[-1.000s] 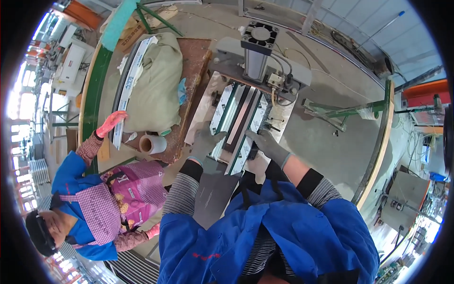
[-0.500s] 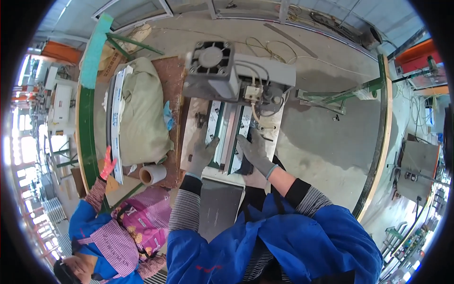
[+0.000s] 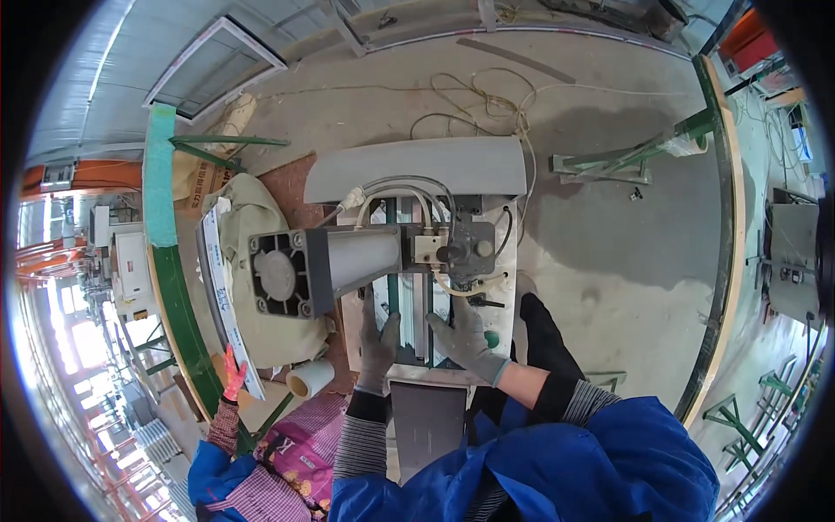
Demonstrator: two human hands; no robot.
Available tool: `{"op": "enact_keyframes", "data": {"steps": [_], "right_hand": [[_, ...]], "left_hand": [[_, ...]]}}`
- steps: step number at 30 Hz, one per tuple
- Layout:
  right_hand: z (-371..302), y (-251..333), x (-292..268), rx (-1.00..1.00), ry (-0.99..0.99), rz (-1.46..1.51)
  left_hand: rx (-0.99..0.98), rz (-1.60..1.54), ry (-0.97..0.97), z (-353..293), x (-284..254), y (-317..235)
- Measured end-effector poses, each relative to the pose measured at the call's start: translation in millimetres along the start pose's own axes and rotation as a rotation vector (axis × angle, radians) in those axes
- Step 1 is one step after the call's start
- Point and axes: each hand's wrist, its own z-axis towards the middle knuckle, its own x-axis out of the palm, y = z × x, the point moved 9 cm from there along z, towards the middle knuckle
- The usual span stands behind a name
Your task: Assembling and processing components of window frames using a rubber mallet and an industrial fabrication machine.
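A long profile [image 3: 413, 335] with green edges and printed film lies in a bench press machine [image 3: 357, 261]. My left hand [image 3: 377, 348], in a grey glove, grips its left side, fingers stretched along the outside and thumb over the top. On the opposite edge, my right hand [image 3: 470, 344], also gloved, holds in the same way with its thumb pointing inward. Its fingertips are partly hidden beside the machine head. The press cylinder, with a black fan-like end [image 3: 280, 274], hides the middle of the profile.
At left, another person's pink-gloved hand [image 3: 233, 376] touches a film-covered profile [image 3: 228, 300] beside a grey-green cloth [image 3: 270, 270]. A cardboard-coloured roll [image 3: 309, 379] lies near it. Green-legged stands [image 3: 718, 235] flank the bench; cables [image 3: 487, 96] lie on the floor beyond.
My view has shifted, so the machine and hands appear lower and the cylinder leans further left. Both my hands keep their place at the profile. The other person's hand stays on theirs.
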Motion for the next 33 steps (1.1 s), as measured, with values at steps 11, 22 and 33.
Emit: {"op": "enact_keyframes", "data": {"steps": [11, 22, 33], "right_hand": [[-1.5, -14.4, 10.4, 0.086, 0.095, -0.052], [-2.8, 0.2, 2.0, -0.059, -0.003, -0.067], [4.8, 5.7, -1.3, -0.042, 0.015, -0.051]], "left_hand": [[-0.094, -0.077, 0.018, 2.9, -1.9, 9.4], [-0.018, -0.018, 0.045, 5.8, -2.0, 1.2], [-0.039, -0.018, 0.014, 2.9, 1.1, 9.1]]}}
